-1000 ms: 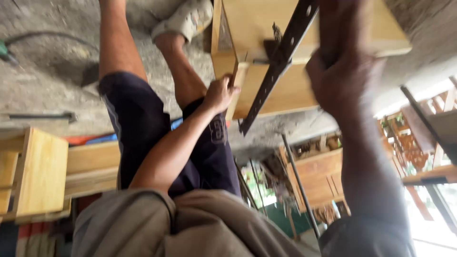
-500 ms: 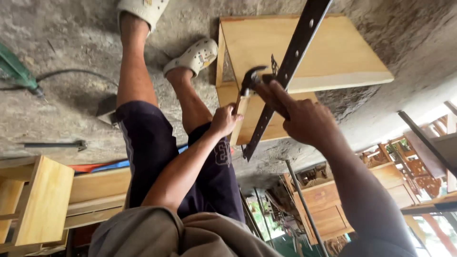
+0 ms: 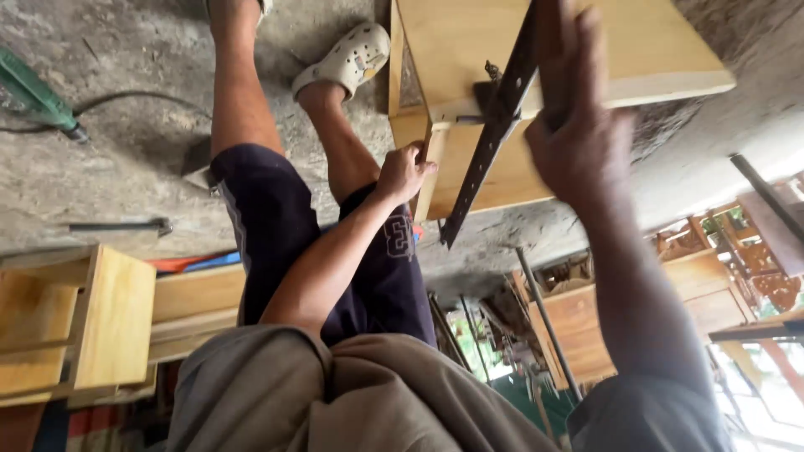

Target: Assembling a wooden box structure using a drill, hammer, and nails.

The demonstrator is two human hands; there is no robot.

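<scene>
Now, line by line:
Left hand: closed on the edge of the wooden box, likely to stop it sliding.
Right hand: wrapped round the dark metal strip, pressing it flat on the box.
Metal strip: slanted across the box front.
Box: on the concrete floor, beside the feet.
Hammer: lying far off.

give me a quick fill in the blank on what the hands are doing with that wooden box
1. The left hand grips the lower edge of a wooden ____.
2. The right hand lies over a long dark ____ rail set against the box.
3. The floor under the box is bare ____.
4. The foot beside the box wears a pale ____.

Missing words: box; metal; concrete; clog
</scene>
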